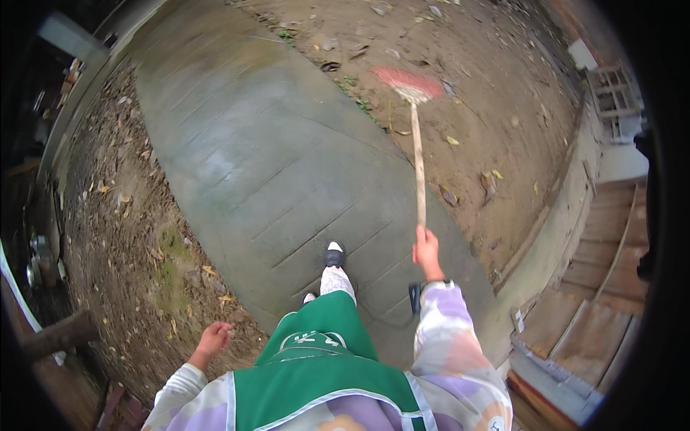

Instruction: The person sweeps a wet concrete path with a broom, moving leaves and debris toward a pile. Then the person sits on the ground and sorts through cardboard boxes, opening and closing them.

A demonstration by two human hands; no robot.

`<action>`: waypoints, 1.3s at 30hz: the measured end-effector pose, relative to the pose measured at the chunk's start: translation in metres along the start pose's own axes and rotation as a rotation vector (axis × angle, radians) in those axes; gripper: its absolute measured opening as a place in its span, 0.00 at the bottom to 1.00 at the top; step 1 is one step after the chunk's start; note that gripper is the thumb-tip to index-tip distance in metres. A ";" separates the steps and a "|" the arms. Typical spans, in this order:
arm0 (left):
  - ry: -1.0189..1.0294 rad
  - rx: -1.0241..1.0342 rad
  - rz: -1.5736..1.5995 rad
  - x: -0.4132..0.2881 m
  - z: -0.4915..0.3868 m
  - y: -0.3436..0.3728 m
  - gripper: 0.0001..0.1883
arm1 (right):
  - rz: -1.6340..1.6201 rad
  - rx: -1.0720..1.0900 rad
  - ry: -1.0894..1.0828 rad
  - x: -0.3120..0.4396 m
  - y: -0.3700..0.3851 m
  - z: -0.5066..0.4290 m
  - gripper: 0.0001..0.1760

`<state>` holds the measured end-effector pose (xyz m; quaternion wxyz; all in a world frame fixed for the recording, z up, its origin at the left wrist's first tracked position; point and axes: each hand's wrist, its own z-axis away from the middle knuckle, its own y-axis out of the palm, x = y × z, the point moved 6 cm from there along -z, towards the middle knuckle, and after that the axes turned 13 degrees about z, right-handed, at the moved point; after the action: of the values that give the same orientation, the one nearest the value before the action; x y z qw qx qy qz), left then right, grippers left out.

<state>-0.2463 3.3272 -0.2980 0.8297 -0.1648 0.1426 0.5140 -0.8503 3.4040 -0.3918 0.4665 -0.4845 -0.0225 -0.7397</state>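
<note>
My right hand (427, 249) grips the wooden handle of a broom (417, 145) that reaches forward over the dirt. Its red, fan-shaped head (408, 83) is at the far end, blurred, over brown soil with scattered leaves; whether the bristles touch the ground I cannot tell. My left hand (215, 337) hangs at the lower left with its fingers curled and nothing seen in it, above the leaf-strewn dirt. A green apron (323, 345) covers my front, and one shoe (335, 254) stands forward on the wet concrete path (259, 161).
Dirt strips (124, 215) with fallen leaves border the path on both sides. On the right are a low concrete edge (539, 242) and brown panels (587, 328). A wooden log (59, 336) juts in at lower left. Small weeds (362, 104) line the path's right edge.
</note>
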 end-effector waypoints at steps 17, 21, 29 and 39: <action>-0.016 0.053 0.099 -0.067 -0.029 0.036 0.10 | 0.622 0.362 0.072 -0.003 0.105 -0.035 0.28; -0.042 -0.012 0.115 -0.067 -0.032 -0.004 0.09 | 0.411 0.306 0.017 0.164 0.220 -0.176 0.31; -0.088 0.001 0.235 -0.084 -0.095 -0.081 0.10 | 0.157 0.243 -0.127 0.212 0.261 -0.164 0.17; -0.012 -0.141 0.469 -0.095 -0.112 -0.207 0.09 | 0.527 0.370 0.318 0.112 0.282 -0.017 0.16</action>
<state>-0.1089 3.1173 -0.3346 0.6749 -0.1814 0.1359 0.7022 -0.6726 3.1619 -0.4364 0.7185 -0.2600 0.0426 -0.6437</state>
